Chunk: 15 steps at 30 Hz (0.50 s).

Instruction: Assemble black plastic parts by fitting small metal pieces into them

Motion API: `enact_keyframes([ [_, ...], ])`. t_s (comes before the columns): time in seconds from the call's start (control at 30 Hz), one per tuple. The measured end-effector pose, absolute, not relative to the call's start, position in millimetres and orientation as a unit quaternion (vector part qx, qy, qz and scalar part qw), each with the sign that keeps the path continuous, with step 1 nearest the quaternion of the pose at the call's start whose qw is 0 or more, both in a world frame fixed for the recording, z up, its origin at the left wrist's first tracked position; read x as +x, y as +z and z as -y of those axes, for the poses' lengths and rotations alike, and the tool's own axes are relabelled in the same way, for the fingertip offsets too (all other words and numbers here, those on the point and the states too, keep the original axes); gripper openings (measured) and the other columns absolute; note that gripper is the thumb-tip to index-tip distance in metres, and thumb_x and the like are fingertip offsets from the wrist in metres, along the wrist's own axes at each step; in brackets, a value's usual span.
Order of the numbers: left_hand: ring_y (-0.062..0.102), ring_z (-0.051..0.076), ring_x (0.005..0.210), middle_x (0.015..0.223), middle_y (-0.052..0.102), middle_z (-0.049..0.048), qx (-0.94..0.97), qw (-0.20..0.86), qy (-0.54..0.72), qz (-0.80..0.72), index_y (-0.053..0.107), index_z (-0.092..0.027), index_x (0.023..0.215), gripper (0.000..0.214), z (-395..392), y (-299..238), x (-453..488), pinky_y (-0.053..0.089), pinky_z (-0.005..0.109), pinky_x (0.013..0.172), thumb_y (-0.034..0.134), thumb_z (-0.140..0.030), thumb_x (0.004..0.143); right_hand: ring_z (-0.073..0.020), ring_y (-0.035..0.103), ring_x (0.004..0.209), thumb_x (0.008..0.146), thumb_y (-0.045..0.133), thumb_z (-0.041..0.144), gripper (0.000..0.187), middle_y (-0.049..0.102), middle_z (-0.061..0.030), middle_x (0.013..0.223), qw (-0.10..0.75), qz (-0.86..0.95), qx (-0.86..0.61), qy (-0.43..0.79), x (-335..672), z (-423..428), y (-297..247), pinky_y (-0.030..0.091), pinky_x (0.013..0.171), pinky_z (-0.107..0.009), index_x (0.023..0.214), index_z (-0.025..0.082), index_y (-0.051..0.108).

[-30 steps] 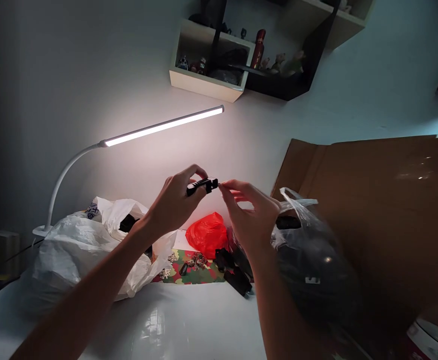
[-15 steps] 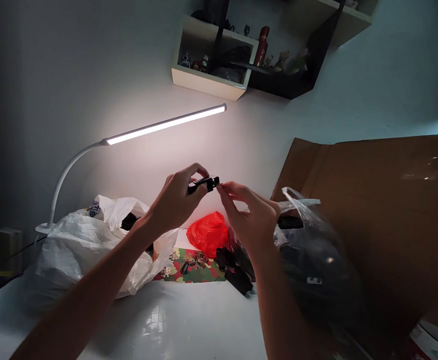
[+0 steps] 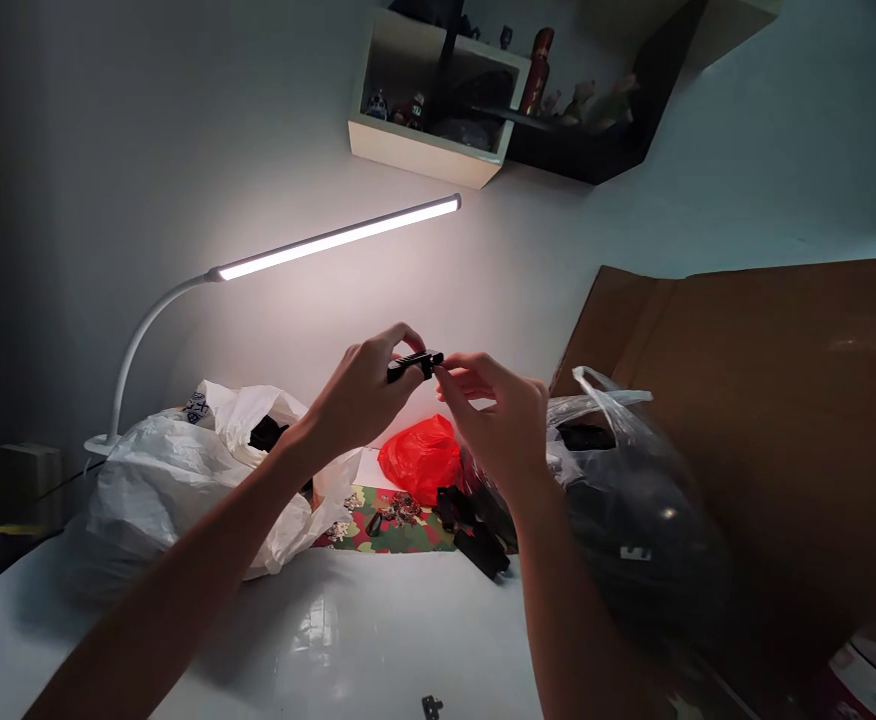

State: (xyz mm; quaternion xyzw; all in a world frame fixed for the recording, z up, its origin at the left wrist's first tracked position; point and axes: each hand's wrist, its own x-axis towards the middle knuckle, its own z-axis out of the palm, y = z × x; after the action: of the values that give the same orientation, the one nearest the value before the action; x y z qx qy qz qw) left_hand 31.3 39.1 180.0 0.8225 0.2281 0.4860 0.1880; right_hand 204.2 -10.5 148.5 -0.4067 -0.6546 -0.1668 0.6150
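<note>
Both of my hands are raised above the white table (image 3: 378, 640), under the lamp. My left hand (image 3: 363, 395) pinches a small black plastic part (image 3: 414, 365) between thumb and fingers. My right hand (image 3: 502, 420) meets it from the right, with its fingertips pinched together at the end of that black part. Whether the right fingers hold a tiny piece of their own is too small to tell. More black parts (image 3: 475, 535) lie on the table below the hands, next to a camouflage-patterned sheet (image 3: 400, 530) with small metal bits on it.
A white desk lamp (image 3: 333, 240) glows overhead. A white plastic bag (image 3: 175, 490) lies at left, a red bag (image 3: 419, 460) in the middle, a clear bag of dark parts (image 3: 633, 520) at right, a cardboard box (image 3: 768, 420) behind it. A small black piece (image 3: 429, 707) sits at the near edge. Wall shelves (image 3: 468, 110) hang above.
My hands have stayed together on the black part, shifting slightly right and up in the view. The camera tipped down a little, and a small black piece on the near table came into view.
</note>
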Motion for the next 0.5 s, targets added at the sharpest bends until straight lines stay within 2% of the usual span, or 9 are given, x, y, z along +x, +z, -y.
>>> enact_keyframes([
  [0.27, 0.035, 0.011, 0.051, 0.06, 0.051, -0.0047, 0.84, 0.16, 0.461, -0.236, 0.066, -0.021, 0.108, 0.019, -43, 181, 33, 0.028, 0.029, 0.052, 0.054, -0.026, 0.095, -0.0154, 0.076, 0.058, 0.099, 0.071, 0.036, 0.012, 0.076, 0.0044, 0.067, 0.576, 0.671, -0.442, -0.151, 206, 17, 154, 0.062, 0.06, -0.027, 0.099, 0.025, 0.077],
  [0.4, 0.041, 0.013, 0.055, 0.07, 0.062, 0.001, 0.857, 0.139, 0.438, -0.232, 0.07, -0.019, 0.115, 0.026, -50, 178, 35, 0.031, 0.032, 0.055, 0.058, -0.024, 0.093, -0.0149, 0.075, 0.06, 0.097, 0.076, 0.037, 0.013, 0.074, 0.0037, 0.067, 0.572, 0.703, -0.415, -0.078, 201, 52, 163, 0.061, 0.059, -0.026, 0.095, 0.024, 0.078],
  [0.5, 0.046, 0.015, 0.061, 0.078, 0.066, 0.005, 0.856, 0.124, 0.446, -0.231, 0.071, -0.019, 0.119, 0.029, -56, 174, 36, 0.034, 0.034, 0.06, 0.058, -0.021, 0.094, -0.0111, 0.063, 0.05, 0.095, 0.078, 0.04, 0.02, 0.068, 0.0048, 0.062, 0.455, 0.773, -0.443, 0.025, 195, 76, 154, 0.05, 0.047, -0.023, 0.083, 0.025, 0.076],
])
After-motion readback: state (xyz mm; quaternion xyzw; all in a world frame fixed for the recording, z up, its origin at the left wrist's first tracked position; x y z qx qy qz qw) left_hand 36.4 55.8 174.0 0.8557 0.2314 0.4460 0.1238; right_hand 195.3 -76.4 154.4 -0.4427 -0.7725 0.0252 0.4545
